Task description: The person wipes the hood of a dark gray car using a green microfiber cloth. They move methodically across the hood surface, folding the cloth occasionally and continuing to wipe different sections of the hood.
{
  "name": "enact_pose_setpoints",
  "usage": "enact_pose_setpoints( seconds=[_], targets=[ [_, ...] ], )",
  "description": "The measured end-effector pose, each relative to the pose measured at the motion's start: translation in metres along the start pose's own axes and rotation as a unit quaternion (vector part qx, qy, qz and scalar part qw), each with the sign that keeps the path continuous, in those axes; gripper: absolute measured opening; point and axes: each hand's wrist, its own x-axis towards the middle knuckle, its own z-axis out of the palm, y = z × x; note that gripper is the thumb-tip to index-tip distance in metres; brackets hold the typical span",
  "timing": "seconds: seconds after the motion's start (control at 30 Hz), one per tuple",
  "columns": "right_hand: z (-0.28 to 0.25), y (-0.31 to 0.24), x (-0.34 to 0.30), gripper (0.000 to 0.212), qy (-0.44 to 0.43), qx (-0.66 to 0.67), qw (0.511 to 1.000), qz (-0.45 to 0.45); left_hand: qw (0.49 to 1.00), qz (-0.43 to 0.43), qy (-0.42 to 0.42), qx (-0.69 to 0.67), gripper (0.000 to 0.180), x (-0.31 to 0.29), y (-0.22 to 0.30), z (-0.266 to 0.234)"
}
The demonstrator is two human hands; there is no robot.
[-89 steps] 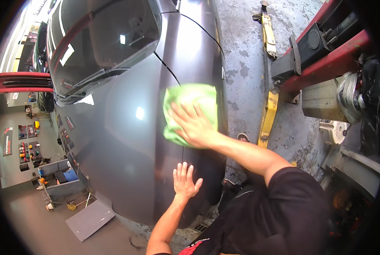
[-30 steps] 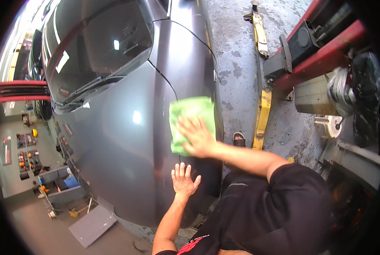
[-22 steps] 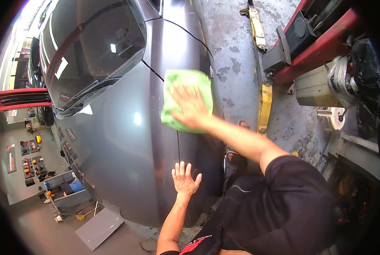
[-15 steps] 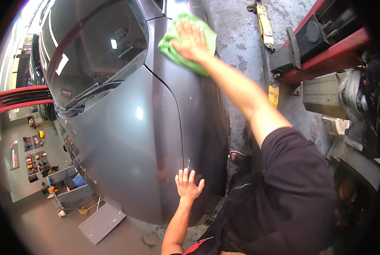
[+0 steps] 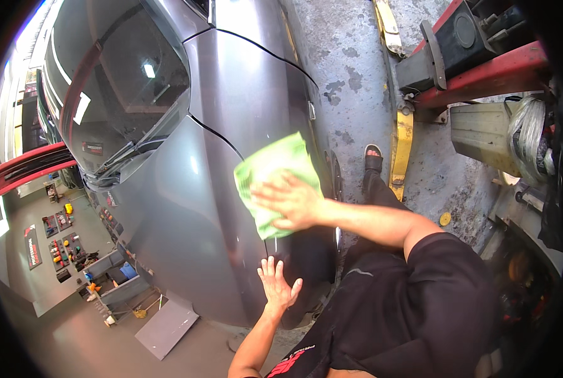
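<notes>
A green cloth (image 5: 281,154) lies spread on the grey car's front fender (image 5: 244,113), across the seam beside the hood (image 5: 168,214). My right hand (image 5: 291,200) presses flat on the cloth with its fingers stretched out, slightly blurred. Closer to me, my left hand (image 5: 279,285) rests on the dark bodywork with its fingers apart, holding nothing. The windshield (image 5: 121,82) and its wipers are at the upper left. Under the cloth, part of the seam is hidden.
Right of the car stand a red lift post arm (image 5: 489,75) and a yellow lift arm (image 5: 402,148) on the worn floor. My foot (image 5: 373,154) is beside the yellow arm. A grey tool cart (image 5: 114,277) and a flat panel (image 5: 167,329) are at the lower left.
My right hand and the cloth have come down the fender toward me, close to my left hand. My left hand stays in about the same place. My foot now shows beside the yellow arm.
</notes>
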Motion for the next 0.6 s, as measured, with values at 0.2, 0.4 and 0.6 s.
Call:
enact_pose_setpoints(
  seconds=[0.2,0.4,0.6],
  targets=[
    [-0.026,0.18,0.147,0.079,0.143,-0.131,0.97,0.144,0.997,0.052,0.056,-0.011,0.091,0.07,0.008,-0.067],
    [-0.039,0.119,0.119,0.079,0.166,-0.163,0.955,0.184,0.973,0.106,0.197,0.055,0.087,0.242,-0.009,-0.137],
    [-0.021,0.033,0.013,0.091,-0.059,-0.022,0.984,0.166,0.948,0.06,0.226,0.213,0.07,0.412,-0.027,-0.163]
  ],
)
